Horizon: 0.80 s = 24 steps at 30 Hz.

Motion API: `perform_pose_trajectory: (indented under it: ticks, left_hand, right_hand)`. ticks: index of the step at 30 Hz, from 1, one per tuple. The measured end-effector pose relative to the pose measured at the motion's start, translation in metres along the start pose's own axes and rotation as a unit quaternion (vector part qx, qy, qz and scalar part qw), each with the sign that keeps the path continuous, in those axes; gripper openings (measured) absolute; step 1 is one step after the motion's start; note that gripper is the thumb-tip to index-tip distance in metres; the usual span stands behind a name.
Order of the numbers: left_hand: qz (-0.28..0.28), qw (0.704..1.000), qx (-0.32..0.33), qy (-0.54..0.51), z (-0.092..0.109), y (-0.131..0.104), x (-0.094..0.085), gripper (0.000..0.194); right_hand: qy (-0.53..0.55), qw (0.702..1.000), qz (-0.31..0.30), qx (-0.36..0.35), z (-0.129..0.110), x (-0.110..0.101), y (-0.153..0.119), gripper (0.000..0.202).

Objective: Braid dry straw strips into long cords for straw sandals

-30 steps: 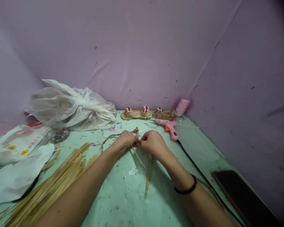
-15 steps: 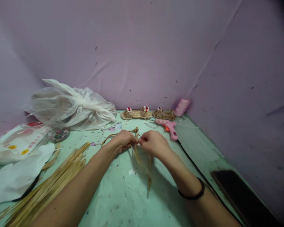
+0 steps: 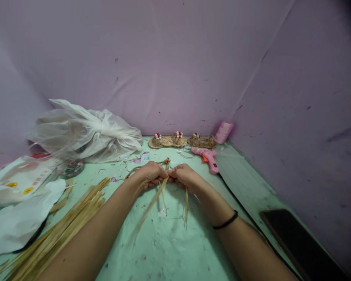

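Both hands at mid-table, fingertips nearly meeting over a braided straw cord [image 3: 136,168]. Left hand [image 3: 152,174]: grip closed, thumb and fingers pinching the cord's lower end. Right hand [image 3: 185,175]: grip likewise closed, fingers pinching at the same spot; exact finger placement partly hidden. Cord loops out behind the left hand, rises to a small knot just beyond the fingertips, and comes back down between the hands. Loose ends below: a long pale straw strip [image 3: 148,214] slants down and left from the pinch; a shorter strip [image 3: 186,207] hangs beneath the right hand. Black band [image 3: 226,221] on right wrist.

Surroundings on the green table [image 3: 163,259]: bundle of dried straw strips [image 3: 73,222] to the left, beside the left forearm. Pink glue gun [image 3: 208,155] beyond the right hand, nozzle to the left. Along the back wall, woven straw pieces [image 3: 170,141] topped with red-and-white bead clusters; pink thread spool [image 3: 223,132] leaning at their right end. Knotted white plastic bag [image 3: 108,134] at back left.
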State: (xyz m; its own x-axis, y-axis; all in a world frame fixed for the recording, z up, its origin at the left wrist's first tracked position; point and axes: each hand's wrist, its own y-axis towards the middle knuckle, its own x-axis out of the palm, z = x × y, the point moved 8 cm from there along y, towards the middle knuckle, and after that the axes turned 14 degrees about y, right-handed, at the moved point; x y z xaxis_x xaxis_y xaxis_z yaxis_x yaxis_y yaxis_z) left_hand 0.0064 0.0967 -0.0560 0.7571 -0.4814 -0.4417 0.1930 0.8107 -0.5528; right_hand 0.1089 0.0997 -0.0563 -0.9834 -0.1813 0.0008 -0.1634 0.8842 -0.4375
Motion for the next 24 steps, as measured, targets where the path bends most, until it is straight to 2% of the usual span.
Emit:
perform_pose_trajectory:
  ticks: [3,5,9,16,21,22,24]
  left_hand:
    - [0.043,0.995,0.009,0.085,0.007,-0.009,-0.012,0.012]
    - [0.061,0.993,0.024,0.102,0.012,-0.013,-0.018,0.009]
    - [0.053,0.992,0.015,0.114,0.011,-0.017,-0.024,0.005]
    - [0.043,0.991,0.023,0.125,0.015,-0.023,-0.031,0.008]
    - [0.031,0.990,0.049,0.130,0.020,-0.024,-0.016,0.006]
    - [0.046,0.984,0.058,0.159,0.023,-0.024,-0.011,0.006]
    - [0.112,0.960,0.067,0.247,0.029,-0.026,-0.002,0.008]
  right_hand:
    - [-0.005,1.000,0.001,-0.013,0.001,-0.002,0.001,0.018]
    - [0.022,1.000,-0.006,-0.012,0.001,-0.001,-0.001,0.018]
    - [0.058,0.998,-0.012,-0.013,-0.001,0.001,-0.005,0.017]
    - [0.055,0.998,-0.008,-0.018,-0.002,0.002,-0.005,0.019]
    - [0.069,0.997,-0.011,-0.018,-0.002,0.002,-0.006,0.015]
    - [0.077,0.997,-0.013,-0.018,-0.001,0.002,-0.005,0.014]
    - [0.096,0.995,-0.007,-0.018,0.001,0.002,-0.003,0.013]
